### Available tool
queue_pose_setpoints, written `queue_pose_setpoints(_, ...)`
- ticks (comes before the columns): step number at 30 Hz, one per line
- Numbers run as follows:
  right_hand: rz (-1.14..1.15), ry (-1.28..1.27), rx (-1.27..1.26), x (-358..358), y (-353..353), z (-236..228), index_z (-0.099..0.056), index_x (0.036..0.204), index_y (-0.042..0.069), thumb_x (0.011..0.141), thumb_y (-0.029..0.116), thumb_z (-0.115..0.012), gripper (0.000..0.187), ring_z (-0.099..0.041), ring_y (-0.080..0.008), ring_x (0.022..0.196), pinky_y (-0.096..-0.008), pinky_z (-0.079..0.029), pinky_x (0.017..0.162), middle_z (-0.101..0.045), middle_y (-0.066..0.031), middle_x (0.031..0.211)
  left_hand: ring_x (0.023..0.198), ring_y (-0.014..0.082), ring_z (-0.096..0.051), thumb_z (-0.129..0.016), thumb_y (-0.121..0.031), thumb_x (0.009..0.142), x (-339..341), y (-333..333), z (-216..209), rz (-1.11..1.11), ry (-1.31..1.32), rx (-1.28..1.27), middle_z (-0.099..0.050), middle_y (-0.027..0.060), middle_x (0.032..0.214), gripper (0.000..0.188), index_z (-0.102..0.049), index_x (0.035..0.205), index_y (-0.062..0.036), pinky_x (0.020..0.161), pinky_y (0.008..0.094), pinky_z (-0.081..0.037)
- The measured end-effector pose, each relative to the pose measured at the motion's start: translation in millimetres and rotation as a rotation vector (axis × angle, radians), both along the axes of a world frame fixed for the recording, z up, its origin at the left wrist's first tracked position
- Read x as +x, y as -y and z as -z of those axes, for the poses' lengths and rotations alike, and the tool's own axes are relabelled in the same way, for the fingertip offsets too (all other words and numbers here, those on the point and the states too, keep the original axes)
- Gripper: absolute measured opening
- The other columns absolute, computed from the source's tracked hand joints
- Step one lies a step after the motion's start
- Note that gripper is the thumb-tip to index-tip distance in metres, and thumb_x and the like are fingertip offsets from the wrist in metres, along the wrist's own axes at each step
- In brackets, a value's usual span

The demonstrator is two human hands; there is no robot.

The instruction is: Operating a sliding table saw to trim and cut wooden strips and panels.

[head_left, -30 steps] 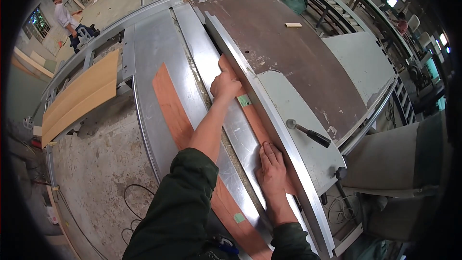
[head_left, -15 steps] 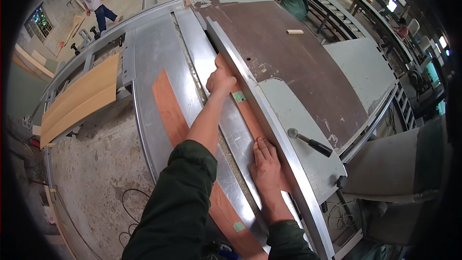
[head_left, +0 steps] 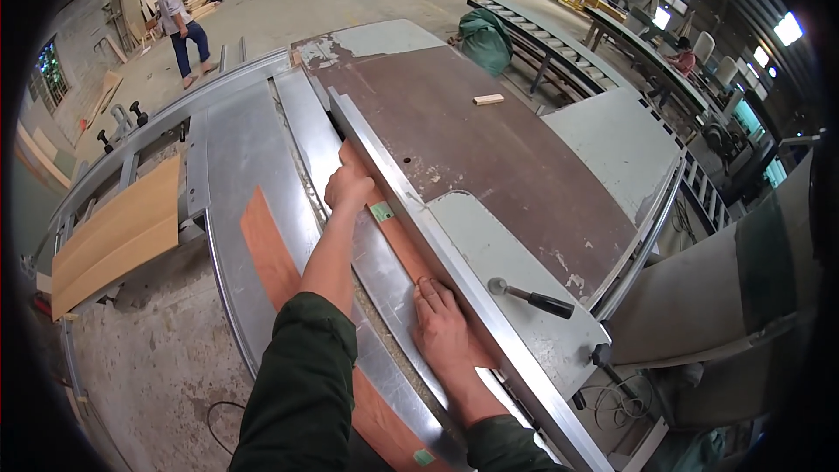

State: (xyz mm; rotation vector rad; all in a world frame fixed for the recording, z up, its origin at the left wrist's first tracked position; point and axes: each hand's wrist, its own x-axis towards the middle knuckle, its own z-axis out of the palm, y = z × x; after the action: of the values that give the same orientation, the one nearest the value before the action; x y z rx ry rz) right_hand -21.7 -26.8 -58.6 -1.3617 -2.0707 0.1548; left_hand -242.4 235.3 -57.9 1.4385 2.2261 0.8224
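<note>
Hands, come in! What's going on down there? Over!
Left hand, right hand: both on narrow reddish wooden strip. Strip alongside long silver metal fence. Second reddish wooden board below left forearm.

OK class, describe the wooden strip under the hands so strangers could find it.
On the machine table, find the metal fence. Along its left side runs a reddish, green-patched strip. Unlike the similar strip farther left, it has the left hand and right hand on it.
</note>
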Motion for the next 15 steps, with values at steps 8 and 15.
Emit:
queue_pose_setpoints(8, -0.017, 0.043, -0.02, -14.2, -31.6, 9.2, -0.067, 0.133, -0.007, 0.073, -0.005, -0.067, 0.06, -0.058, -0.0384, 0.137, -0.0434, -0.049, 0.117, -0.064, -0.0204, 0.147, 0.101, 0.0385, -0.078, -0.064, -0.019, 0.075, -9.8, -25.6, -4.0, -0.021, 0.0, 0.011, -0.079, 0.0226, 0.105, 0.04, -0.075, 0.111, -0.005, 0.09, 0.048, -0.059)
queue_pose_setpoints(15, -0.033, -0.011, -0.009, -30.5, -52.5, 5.5, -0.068, 0.133, -0.008, 0.072, -0.008, -0.065, 0.061, -0.06, -0.0389, 0.134, -0.044, -0.05, 0.116, -0.065, -0.021, 0.144, 0.076, 0.0343, -0.078, -0.063, -0.018, 0.078, -27.9, -53.8, -0.6, -0.034, -0.019, 0.008, -0.078, 0.0195, 0.088, 0.033, -0.074, 0.106, -0.0046, 0.078, 0.046, -0.061)
